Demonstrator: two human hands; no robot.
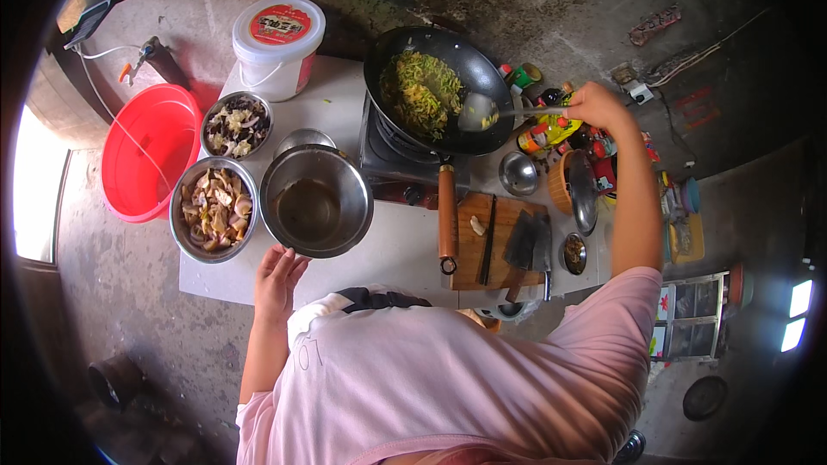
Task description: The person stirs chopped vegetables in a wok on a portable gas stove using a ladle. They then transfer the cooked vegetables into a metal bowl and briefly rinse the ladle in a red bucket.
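Note:
My left hand [278, 276] grips the near rim of a steel bowl [317, 201], which looks empty but for a wet bottom. My right hand [597, 106] holds the handle of a metal ladle [478, 113], its head resting in a black wok [488, 81]. Shredded green vegetable with yellow bits, perhaps egg, [420, 87] lies in the wok, left of the ladle. The wok sits on a gas stove [387, 165], its wooden handle [447, 213] pointing towards me. Left of the held bowl are a bowl of sliced food [218, 206] and a bowl with dark pieces [237, 124].
A lidded white bucket [278, 45] stands at the back left, a red plastic tub [152, 152] at the far left. Right of the wok handle, a wooden cutting board [501, 239] carries chopsticks and a cleaver [526, 242]. Sauce bottles [543, 132] and a small steel bowl [518, 173] are behind it.

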